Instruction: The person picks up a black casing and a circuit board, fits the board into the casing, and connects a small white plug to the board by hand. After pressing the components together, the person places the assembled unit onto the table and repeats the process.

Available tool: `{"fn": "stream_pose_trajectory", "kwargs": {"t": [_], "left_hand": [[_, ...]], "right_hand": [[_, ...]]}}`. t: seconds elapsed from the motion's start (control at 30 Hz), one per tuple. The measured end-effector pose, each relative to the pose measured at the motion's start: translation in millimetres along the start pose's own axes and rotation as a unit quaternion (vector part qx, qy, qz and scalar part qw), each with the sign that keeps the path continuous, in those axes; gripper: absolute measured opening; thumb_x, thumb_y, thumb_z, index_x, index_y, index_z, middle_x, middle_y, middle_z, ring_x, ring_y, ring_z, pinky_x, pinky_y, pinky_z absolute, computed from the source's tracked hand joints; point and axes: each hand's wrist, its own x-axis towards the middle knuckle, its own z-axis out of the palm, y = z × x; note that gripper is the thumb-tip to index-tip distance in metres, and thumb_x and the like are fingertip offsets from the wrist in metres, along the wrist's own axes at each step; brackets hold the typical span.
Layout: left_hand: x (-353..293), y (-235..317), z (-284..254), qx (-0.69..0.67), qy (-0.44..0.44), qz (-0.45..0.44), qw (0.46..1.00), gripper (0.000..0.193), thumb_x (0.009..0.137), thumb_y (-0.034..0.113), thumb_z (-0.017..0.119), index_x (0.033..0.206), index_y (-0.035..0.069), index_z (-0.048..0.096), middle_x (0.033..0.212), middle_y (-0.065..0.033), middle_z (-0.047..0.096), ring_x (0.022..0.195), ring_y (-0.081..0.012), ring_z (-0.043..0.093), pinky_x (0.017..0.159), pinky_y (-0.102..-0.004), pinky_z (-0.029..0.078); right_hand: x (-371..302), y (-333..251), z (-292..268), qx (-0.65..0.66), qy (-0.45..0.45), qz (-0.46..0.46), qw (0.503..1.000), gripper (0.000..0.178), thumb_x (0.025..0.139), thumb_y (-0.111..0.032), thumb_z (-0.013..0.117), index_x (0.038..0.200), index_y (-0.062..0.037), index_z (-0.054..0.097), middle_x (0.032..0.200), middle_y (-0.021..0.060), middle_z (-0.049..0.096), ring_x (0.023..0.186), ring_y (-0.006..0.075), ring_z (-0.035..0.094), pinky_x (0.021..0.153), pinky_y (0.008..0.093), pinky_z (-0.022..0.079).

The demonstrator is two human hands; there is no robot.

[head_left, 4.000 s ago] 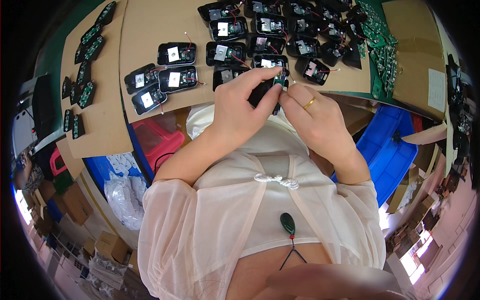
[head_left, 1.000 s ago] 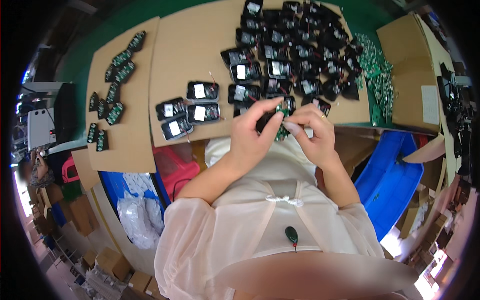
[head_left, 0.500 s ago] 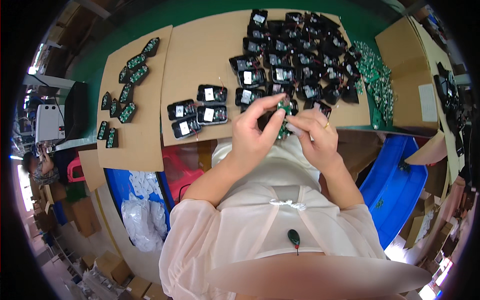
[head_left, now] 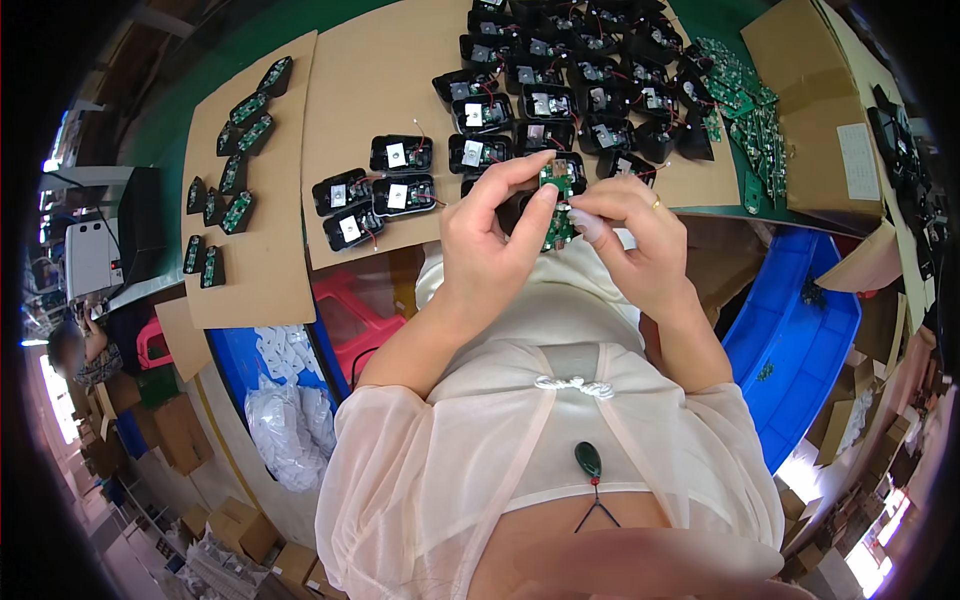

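A small green circuit board (head_left: pixel 557 232) is held up at the table's near edge, above my lap. My left hand (head_left: pixel 488 228) is closed on it, with the thumb across its face and the index finger at its top end. My right hand (head_left: pixel 645 232) has thumb and index finger pinched together at the board's right edge. Whatever small part lies between those fingertips is too small to make out. Just beyond my hands are black plastic housings (head_left: pixel 548 103) with boards and thin red wires inside. Several similar housings (head_left: pixel 404 193) form a small group to the left.
At the left, black pieces with green boards (head_left: pixel 238 212) lie on a cardboard sheet (head_left: pixel 262 285). Loose circuit boards (head_left: pixel 757 140) are heaped at the right, beside an open cardboard box (head_left: pixel 815 110). Below the table stand a blue bin (head_left: pixel 790 350) and a pink stool (head_left: pixel 350 320).
The view has shifted, so the table's things appear higher and slightly further left. My hands keep their hold, and more of the board's face shows between them.
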Motion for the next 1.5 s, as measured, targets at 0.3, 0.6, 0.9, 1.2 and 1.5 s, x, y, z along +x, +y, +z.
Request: {"fn": "stream_pose_trajectory", "kwargs": {"t": [0.3,0.6,0.9,1.2,1.5], "left_hand": [[2,4,1,0.028,-0.006,-0.024,0.999,0.024,0.078,0.001,0.059,0.103,0.0,0.058,0.085,-0.0064,0.063,0.074,-0.0072,0.057,0.062,-0.0191,0.045],[-1,-6,1,0.087,0.02,0.12,0.989,0.025,0.075,0.0,0.061,0.1,-0.004,0.058,0.089,-0.0131,0.063,0.072,-0.0171,0.061,0.062,-0.0238,0.047],[-7,-10,6,0.058,0.038,0.092,0.993,0.024,0.077,0.0,0.06,0.101,-0.003,0.056,0.089,-0.0114,0.063,0.074,-0.0139,0.06,0.065,-0.0229,0.047],[8,-27,0,-0.028,-0.044,-0.169,0.984,0.022,0.083,0.009,0.055,0.104,0.003,0.055,0.08,-0.0031,0.063,0.057,-0.002,0.052,0.04,-0.0163,0.04],[8,-30,3,-0.025,-0.06,-0.192,0.979,0.021,0.083,0.01,0.055,0.103,0.003,0.055,0.071,0.0001,0.06,0.054,-0.0008,0.049,0.039,-0.0159,0.039]], "right_hand": [[-2,5,8,-0.173,0.051,-0.137,0.974,0.029,0.06,0.006,0.065,0.086,-0.002,0.056,0.077,0.0089,0.055,0.063,0.0233,0.054,0.052,0.0302,0.045],[-4,1,5,-0.179,0.029,-0.153,0.971,0.034,0.057,0.007,0.065,0.089,0.0015,0.056,0.077,0.0108,0.054,0.064,0.0248,0.054,0.052,0.0309,0.045],[-8,4,9,-0.176,0.029,-0.161,0.971,0.03,0.061,0.007,0.062,0.09,0.0029,0.057,0.078,0.0122,0.055,0.064,0.0256,0.055,0.054,0.0315,0.046],[-11,13,6,0.085,-0.001,0.218,0.972,0.011,0.078,0.0,0.058,0.089,-0.0003,0.06,0.077,0.0069,0.057,0.065,0.0128,0.058,0.056,0.0226,0.046],[-11,25,3,0.236,-0.012,0.324,0.916,0.011,0.083,-0.007,0.056,0.091,0.0012,0.056,0.074,0.0024,0.056,0.062,0.0058,0.053,0.053,0.0185,0.044]]}}
